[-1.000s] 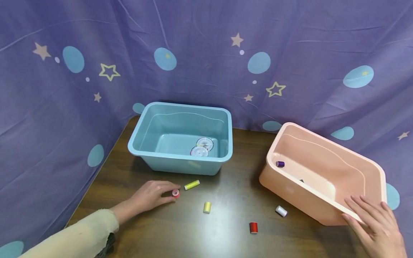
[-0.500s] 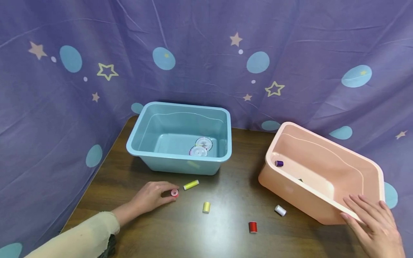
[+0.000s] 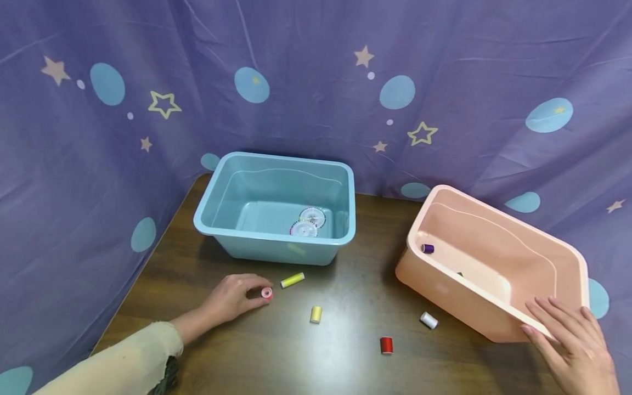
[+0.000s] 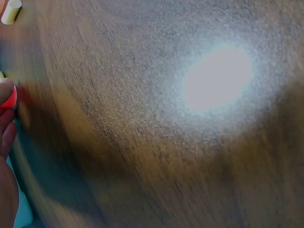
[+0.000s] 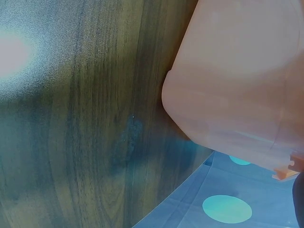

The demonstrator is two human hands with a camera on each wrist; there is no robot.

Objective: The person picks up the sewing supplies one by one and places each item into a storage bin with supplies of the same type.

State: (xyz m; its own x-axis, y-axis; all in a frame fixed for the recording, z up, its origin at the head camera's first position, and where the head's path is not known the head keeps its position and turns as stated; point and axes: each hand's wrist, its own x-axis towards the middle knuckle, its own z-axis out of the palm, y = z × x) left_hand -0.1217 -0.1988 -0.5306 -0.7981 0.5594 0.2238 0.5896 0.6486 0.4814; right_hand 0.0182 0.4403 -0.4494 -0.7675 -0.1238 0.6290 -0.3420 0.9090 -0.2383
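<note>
My left hand [image 3: 229, 302] pinches a small pink-red thread spool [image 3: 267, 293] between thumb and fingers, low over the table. In the left wrist view, part of the red spool [image 4: 11, 97] shows at the left edge beside the thumb. Just right of that hand lies a long yellow thread spool [image 3: 293, 280]. My right hand [image 3: 575, 343] rests over the near right rim of the pink bin [image 3: 444, 296], fingers extended inside and thumb outside. In the right wrist view, the pink bin's wall [image 5: 237, 85] shows, while the hand is mostly out of frame.
A blue bin [image 3: 276, 251] holds two pin wheels [image 3: 303, 229]. Inside the pink bin lie a purple spool [image 3: 427, 248] and a partly hidden dark item [image 3: 460, 274]. Pale yellow [image 3: 316, 314], red [image 3: 387, 345] and white [image 3: 429, 320] spools lie on the wooden table [image 3: 276, 356].
My left thumb and fingers have closed in on the pink-red spool, which has barely shifted. The right hand keeps its place on the pink bin's rim.
</note>
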